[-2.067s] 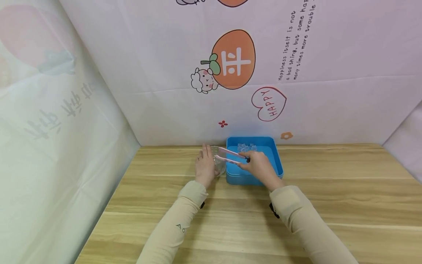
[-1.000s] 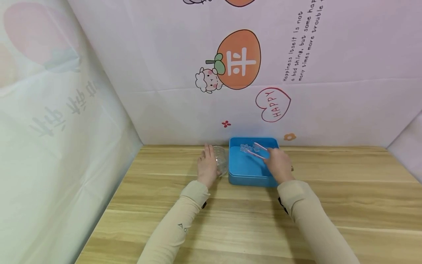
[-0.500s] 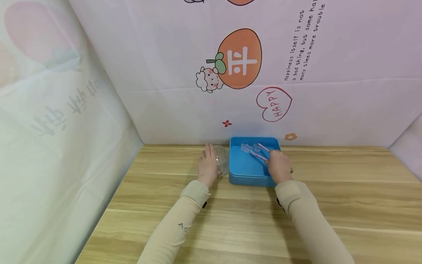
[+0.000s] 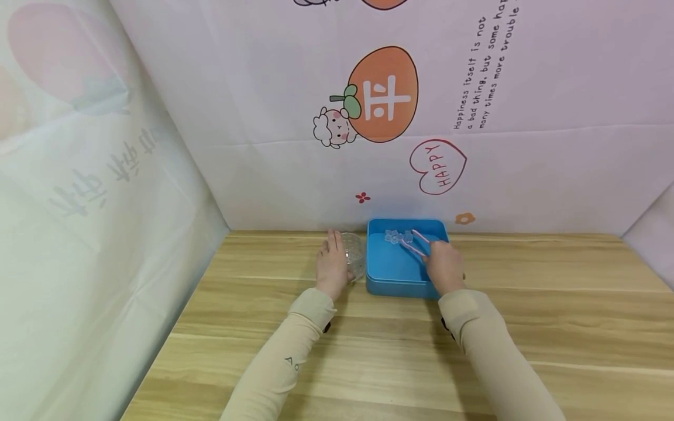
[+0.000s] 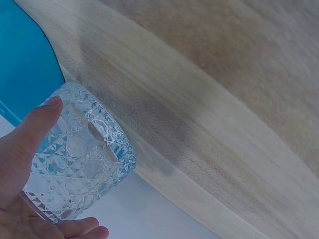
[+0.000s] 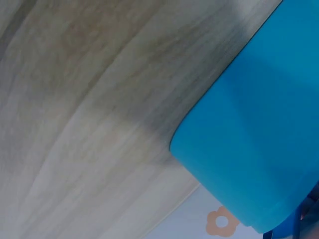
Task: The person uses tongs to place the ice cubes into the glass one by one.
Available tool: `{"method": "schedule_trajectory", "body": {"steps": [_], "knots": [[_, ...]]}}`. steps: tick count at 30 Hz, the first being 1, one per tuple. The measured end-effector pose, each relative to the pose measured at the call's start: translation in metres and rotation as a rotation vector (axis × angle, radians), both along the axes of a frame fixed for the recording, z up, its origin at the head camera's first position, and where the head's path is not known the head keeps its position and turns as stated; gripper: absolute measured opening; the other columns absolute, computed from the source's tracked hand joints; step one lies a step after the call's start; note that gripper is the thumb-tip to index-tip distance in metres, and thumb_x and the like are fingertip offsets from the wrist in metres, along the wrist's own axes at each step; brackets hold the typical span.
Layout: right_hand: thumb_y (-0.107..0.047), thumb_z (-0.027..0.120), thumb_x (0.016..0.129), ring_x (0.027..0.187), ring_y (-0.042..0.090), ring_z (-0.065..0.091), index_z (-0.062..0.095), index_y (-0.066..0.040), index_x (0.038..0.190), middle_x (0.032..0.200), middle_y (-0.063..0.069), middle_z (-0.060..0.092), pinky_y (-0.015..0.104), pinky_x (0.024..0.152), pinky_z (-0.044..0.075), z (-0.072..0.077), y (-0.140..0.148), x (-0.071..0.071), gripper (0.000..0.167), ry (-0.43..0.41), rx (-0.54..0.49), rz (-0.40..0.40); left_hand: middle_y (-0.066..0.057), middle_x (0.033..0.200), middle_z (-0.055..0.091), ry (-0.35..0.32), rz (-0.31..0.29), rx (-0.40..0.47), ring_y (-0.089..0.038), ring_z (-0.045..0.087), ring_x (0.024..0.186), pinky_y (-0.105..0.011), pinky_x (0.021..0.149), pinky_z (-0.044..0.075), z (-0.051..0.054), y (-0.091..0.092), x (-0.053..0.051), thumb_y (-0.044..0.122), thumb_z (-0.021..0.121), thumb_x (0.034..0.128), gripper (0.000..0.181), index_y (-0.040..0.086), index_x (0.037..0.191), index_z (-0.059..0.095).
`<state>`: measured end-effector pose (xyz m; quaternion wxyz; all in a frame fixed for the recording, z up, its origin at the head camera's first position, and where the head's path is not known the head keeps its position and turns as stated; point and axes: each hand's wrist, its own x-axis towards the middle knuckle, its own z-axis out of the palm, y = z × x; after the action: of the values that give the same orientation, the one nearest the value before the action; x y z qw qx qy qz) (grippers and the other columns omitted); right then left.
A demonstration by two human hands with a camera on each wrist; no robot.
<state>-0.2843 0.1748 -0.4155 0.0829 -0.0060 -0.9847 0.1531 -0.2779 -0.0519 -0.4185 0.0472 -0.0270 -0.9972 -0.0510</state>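
My left hand (image 4: 332, 266) holds a clear cut-glass cup (image 4: 356, 257) that stands left of the blue box. In the left wrist view the thumb lies along the patterned glass (image 5: 75, 159), with fingers round its other side. My right hand (image 4: 445, 266) grips pink tongs (image 4: 414, 249) over the right side of the open blue box (image 4: 402, 289). Their spread tips reach down either side of a clear piece (image 4: 408, 235) like an ice cube. More clear pieces (image 4: 392, 236) lie clustered to its left, at the box's back. Whether the tips touch the piece cannot be told.
A wooden table (image 4: 379, 356) carries the box and cup. Behind them rises a white printed cloth (image 4: 263, 175), close to the box's back wall. Another cloth (image 4: 142, 245) hangs along the left edge. In the right wrist view the box's outer wall (image 6: 249, 134) fills the right side.
The tongs moved from above the cup to the right, down into the box. Lately their tips shifted slightly to stand around a clear piece. My left hand stayed at the cup.
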Motion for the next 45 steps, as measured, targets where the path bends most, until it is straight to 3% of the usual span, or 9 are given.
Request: {"method": "schedule_trajectory", "body": {"steps": [4,9,14,23,45], "knots": [[-0.012,0.066,0.089,0.079,0.036,0.064,0.065,0.01,0.105,0.095,0.028,0.066,0.05,0.075,0.056,-0.0011,0.0009,0.0004,0.028,-0.002,-0.011,0.008,-0.021,0.157,0.023,0.017,0.0,-0.004,-0.033,0.042,0.136,-0.042,0.108,0.042,-0.0005,0.0006,0.0003,0.038,0.084,0.0687,0.112,-0.004,0.149,0.019],[-0.012,0.063,0.091,0.097,0.041,0.064,0.061,0.008,0.12,0.115,0.03,0.064,0.053,0.084,0.054,0.0002,0.0019,0.0005,0.035,-0.052,-0.036,0.029,-0.021,0.157,0.023,0.012,0.001,0.001,-0.033,0.043,0.136,-0.042,0.108,0.042,0.0012,0.0005,0.0009,0.037,0.084,0.069,0.112,-0.004,0.149,0.018],[-0.014,0.064,0.091,0.105,0.041,0.062,0.06,0.006,0.123,0.12,0.028,0.062,0.052,0.086,0.054,0.0017,0.002,0.001,0.038,-0.086,-0.037,0.049,-0.021,0.157,0.021,-0.002,0.005,0.01,-0.034,0.041,0.137,-0.042,0.109,0.041,0.0018,-0.0002,0.0001,0.036,0.083,0.0702,0.111,-0.004,0.15,0.017],[-0.017,0.064,0.091,0.104,0.04,0.063,0.06,0.005,0.124,0.121,0.027,0.063,0.05,0.083,0.055,0.0013,-0.0018,0.0004,0.04,-0.108,-0.031,0.061,-0.021,0.158,0.021,-0.006,0.006,0.009,-0.034,0.04,0.138,-0.042,0.11,0.041,0.0018,-0.0001,0.0011,0.036,0.083,0.0708,0.11,-0.003,0.15,0.017],[-0.013,0.068,0.088,0.098,0.038,0.065,0.063,0.006,0.119,0.113,0.026,0.067,0.05,0.084,0.054,0.0006,-0.0018,0.002,0.037,-0.066,-0.049,0.08,-0.02,0.158,0.02,-0.014,0.005,0.011,-0.033,0.04,0.138,-0.042,0.11,0.041,0.0012,0.001,0.0004,0.036,0.083,0.0714,0.111,-0.003,0.15,0.015]]}}
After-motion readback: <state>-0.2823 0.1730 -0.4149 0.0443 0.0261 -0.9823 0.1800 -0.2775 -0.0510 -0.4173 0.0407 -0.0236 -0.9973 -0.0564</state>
